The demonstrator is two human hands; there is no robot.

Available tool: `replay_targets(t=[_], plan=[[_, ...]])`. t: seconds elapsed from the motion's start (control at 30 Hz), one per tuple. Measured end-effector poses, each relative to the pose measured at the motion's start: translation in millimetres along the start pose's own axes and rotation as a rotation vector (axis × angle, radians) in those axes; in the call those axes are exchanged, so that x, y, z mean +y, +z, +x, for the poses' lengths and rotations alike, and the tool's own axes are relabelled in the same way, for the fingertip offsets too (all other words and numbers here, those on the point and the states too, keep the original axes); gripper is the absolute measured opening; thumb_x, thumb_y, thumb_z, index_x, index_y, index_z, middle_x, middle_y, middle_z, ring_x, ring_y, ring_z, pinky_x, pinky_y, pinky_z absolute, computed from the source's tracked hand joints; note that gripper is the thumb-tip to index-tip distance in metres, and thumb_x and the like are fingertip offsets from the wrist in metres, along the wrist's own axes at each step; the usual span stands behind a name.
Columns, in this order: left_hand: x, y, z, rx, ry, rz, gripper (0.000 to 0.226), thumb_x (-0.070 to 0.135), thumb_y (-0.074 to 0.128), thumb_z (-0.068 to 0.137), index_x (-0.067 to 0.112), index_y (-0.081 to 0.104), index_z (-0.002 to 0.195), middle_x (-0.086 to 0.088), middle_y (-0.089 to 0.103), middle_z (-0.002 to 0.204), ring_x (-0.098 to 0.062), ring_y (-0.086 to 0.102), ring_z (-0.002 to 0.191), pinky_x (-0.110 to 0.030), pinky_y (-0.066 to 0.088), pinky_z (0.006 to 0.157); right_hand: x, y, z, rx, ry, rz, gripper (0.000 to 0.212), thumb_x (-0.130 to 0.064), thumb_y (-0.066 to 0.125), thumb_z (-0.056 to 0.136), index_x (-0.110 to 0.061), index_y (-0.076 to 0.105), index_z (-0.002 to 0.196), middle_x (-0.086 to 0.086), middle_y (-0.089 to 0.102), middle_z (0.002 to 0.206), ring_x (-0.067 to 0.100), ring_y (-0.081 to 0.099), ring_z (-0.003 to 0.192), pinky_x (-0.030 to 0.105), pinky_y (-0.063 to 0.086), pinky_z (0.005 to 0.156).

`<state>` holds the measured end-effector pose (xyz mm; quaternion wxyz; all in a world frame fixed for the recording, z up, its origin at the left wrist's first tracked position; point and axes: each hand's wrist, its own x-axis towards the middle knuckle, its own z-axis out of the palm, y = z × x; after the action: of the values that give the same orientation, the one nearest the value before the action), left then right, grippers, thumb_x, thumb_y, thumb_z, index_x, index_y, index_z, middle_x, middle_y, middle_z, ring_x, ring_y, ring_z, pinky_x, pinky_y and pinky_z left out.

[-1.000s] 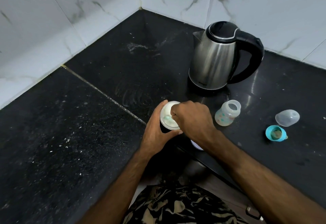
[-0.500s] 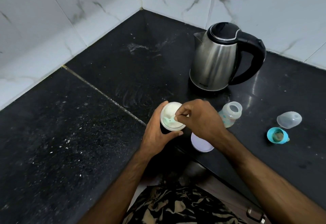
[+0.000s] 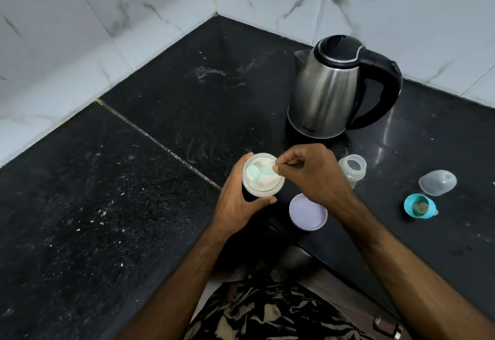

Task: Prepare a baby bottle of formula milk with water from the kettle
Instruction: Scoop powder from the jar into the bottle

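Here, the left hand [image 3: 238,200] curls round the open formula jar [image 3: 261,187] near the worktop's [image 3: 107,192] front edge. The right hand [image 3: 316,176] pinches a pale green scoop [image 3: 257,173] over the powder. Behind it stands the open baby bottle [image 3: 352,169]; the kettle [image 3: 329,90] sits nearer the back edge.

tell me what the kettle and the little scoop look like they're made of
Kettle: brushed stainless steel body, judging by its streaky grey sheen; the lid and handle look like glossy black plastic. Scoop: probably plastic, pale mint and slightly translucent, pinched by the right hand over the powder.
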<state>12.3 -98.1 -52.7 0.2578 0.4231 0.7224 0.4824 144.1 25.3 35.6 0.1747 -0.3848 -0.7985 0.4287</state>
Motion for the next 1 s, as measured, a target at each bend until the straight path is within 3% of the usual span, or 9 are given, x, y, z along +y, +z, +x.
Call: replay_targets(t=[0.17, 0.6, 1.0], plan=[[0.9, -0.1, -0.1, -0.003, 0.002, -0.004, 0.101, 0.018, 0.093, 0.067, 0.02, 0.034, 0.149, 0.013, 0.046, 0.149, -0.006, 0.044, 0.137, -0.038, 0.04, 0.112, 4.0, -2.2, 0.5, 0.017, -0.003, 0.005, 0.006, -0.022, 0.08, 0.078, -0.024, 0.075, 0.075, -0.012, 0.073, 0.073, 0.001, 0.068, 0.071, 0.036, 0.058, 0.077], [1.8, 0.3, -1.0, 0.001, 0.017, 0.02, 0.102, 0.022, 0.093, 0.067, 0.018, 0.034, 0.15, 0.011, 0.043, 0.152, -0.006, 0.041, 0.14, -0.038, 0.038, 0.114, 6.9, -4.4, -2.9, 0.05, -0.028, 0.021, 0.012, -0.02, 0.079, 0.079, -0.026, 0.071, 0.072, -0.013, 0.072, 0.071, -0.003, 0.063, 0.065, 0.017, 0.05, 0.066], [2.6, 0.3, -1.3, 0.0, 0.023, 0.019, 0.102, 0.021, 0.093, 0.066, 0.018, 0.034, 0.15, 0.01, 0.045, 0.15, -0.005, 0.042, 0.138, -0.03, 0.038, 0.112, 7.2, -0.4, -6.1, 0.059, -0.033, -0.02, 0.008, -0.021, 0.079, 0.08, -0.024, 0.073, 0.078, -0.016, 0.068, 0.072, -0.005, 0.061, 0.063, 0.012, 0.043, 0.063]])
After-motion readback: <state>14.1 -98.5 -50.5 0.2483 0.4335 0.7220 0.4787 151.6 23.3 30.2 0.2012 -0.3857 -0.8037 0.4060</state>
